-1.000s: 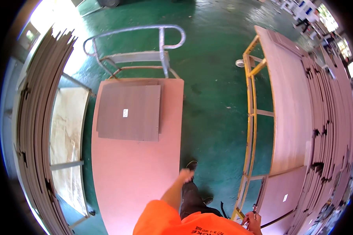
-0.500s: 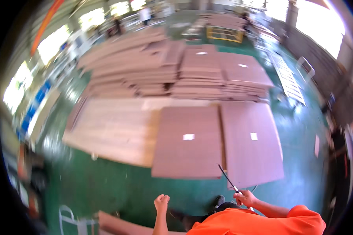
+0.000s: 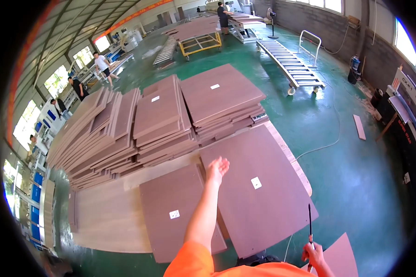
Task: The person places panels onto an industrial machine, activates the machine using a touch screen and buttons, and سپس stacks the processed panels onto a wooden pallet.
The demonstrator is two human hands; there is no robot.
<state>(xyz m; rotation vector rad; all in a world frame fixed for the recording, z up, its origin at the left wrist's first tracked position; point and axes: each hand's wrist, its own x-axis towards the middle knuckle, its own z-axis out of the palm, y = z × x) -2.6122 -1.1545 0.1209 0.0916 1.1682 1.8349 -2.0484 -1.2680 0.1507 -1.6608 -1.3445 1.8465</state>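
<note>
My left hand reaches out over a brown panel, its fingers loosely extended and nothing in them. A white label is stuck on that panel, to the right of the hand. My right hand is closed around an air blow gun with a long thin black nozzle pointing up, just beyond the panel's near right corner. To the left lies another labelled brown panel. Both panels rest on a pale wooden base board.
Behind are stacks of brown panels. A wheeled roller conveyor stands at the far right, a yellow-framed cart farther back. A thin hose crosses the green floor. Several people are in the background, one in white.
My left hand has moved from near my body forward over the right panel. My view has turned and come closer to the panels. The right hand keeps the air blow gun, now held upright.
</note>
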